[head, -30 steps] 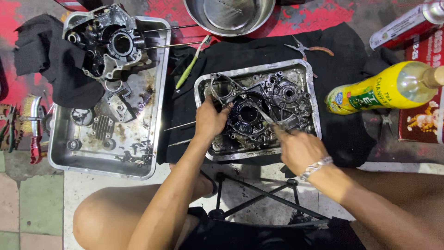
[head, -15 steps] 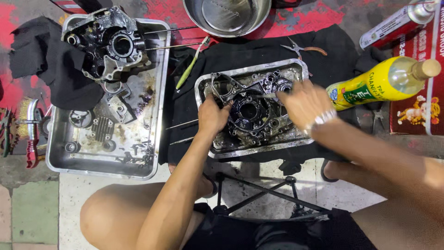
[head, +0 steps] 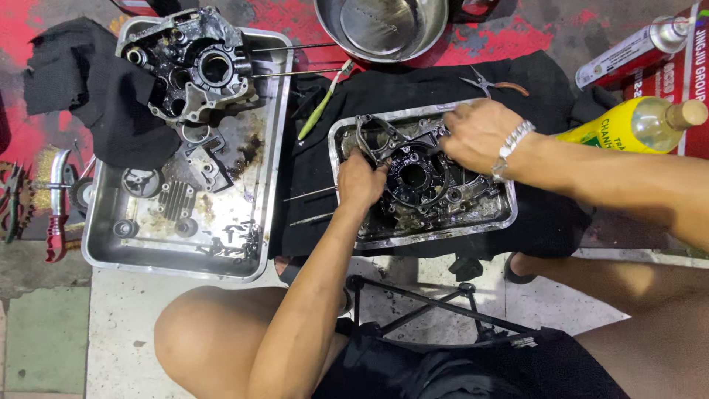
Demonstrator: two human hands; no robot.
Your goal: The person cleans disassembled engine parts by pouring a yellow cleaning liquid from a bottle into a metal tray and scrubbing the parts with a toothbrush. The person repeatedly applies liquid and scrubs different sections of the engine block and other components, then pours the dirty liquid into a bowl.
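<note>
A greasy engine case half (head: 421, 177) lies in a small metal tray (head: 502, 222) on a black cloth. My left hand (head: 360, 181) grips the case's left edge and steadies it. My right hand (head: 476, 131), with a metal bracelet on the wrist, rests over the case's upper right part, fingers curled against it. Whether a tool sits in those fingers is hidden.
A larger metal tray (head: 244, 262) at left holds another engine case (head: 188, 70) and several small parts. A steel bowl (head: 380, 26) stands at the top. A yellow bottle (head: 639, 122) and a spray can (head: 635, 52) lie at right. Pliers (head: 491, 85) and a toothbrush (head: 321, 103) rest on the cloth.
My right hand has moved from the case's lower right edge up to its upper right part. My left hand has stayed on the left edge. The view has shifted slightly.
</note>
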